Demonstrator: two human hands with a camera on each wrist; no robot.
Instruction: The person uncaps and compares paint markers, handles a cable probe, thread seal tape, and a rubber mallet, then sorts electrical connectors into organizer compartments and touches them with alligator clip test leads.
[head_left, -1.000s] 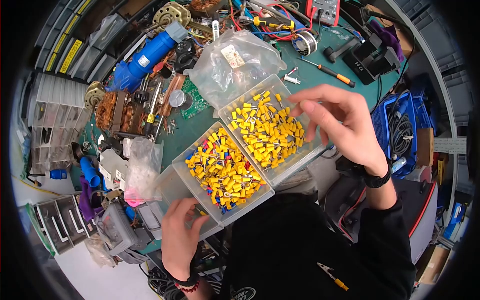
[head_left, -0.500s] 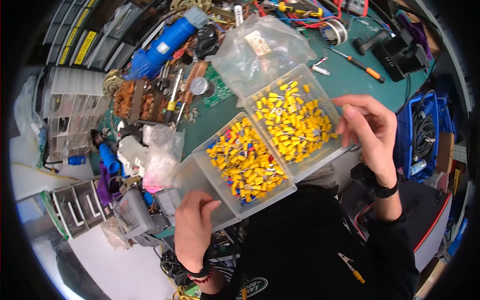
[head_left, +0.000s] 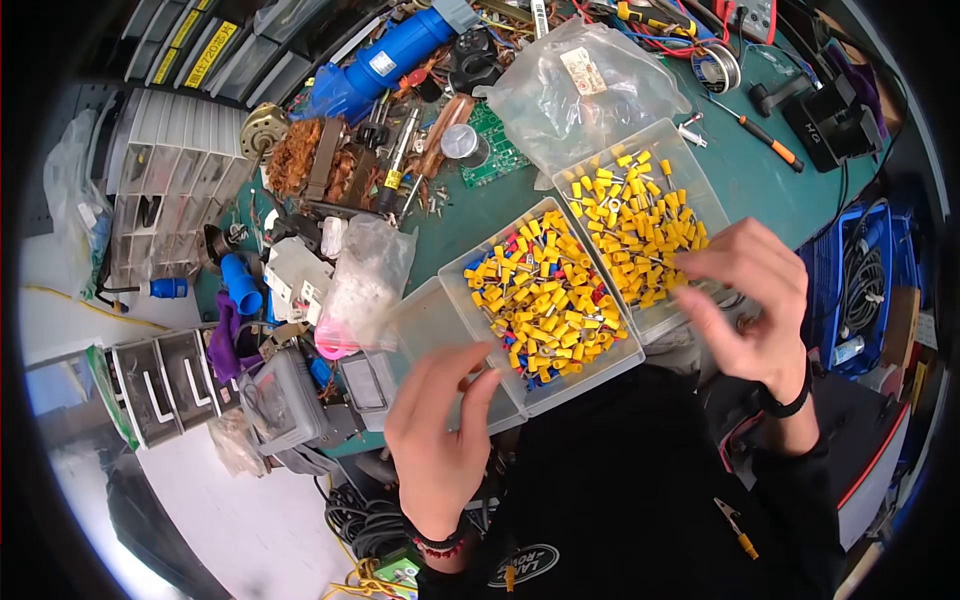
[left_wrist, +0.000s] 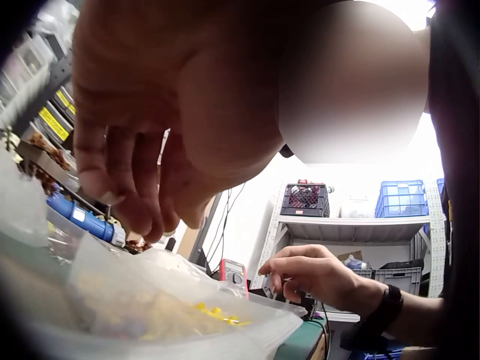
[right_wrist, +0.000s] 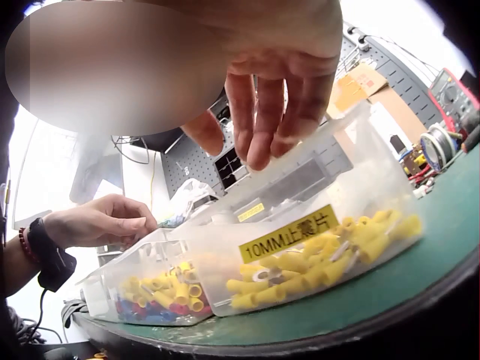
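Note:
Two translucent bins lie side by side in the head view. Yellow terminals (head_left: 640, 225) fill the right bin (head_left: 700, 170); the left bin (head_left: 585, 385) mixes yellow pieces with red and blue ones. A bare translucent section (head_left: 430, 318) extends left of them. Over its lower edge is my left hand (head_left: 440, 440), fingers bent and thumb apart, with nothing visible between them. My right hand (head_left: 755, 305) hovers at the right bin's lower right corner, fingers loosely bent. The right wrist view shows this hand (right_wrist: 281, 90) above a bin with a yellow label (right_wrist: 289, 234), holding nothing.
Behind the bins lie a clear plastic bag (head_left: 585, 100), a green circuit board (head_left: 495, 150) and an orange screwdriver (head_left: 770, 142). Left of them are a bag of white material (head_left: 370, 270) and a blue connector (head_left: 385, 65). A blue basket (head_left: 850, 290) stands at the right.
The scene has shifted right in the head view. My left hand has risen a little from the bin's lower edge; my right hand has come inward over the right bin's lower corner.

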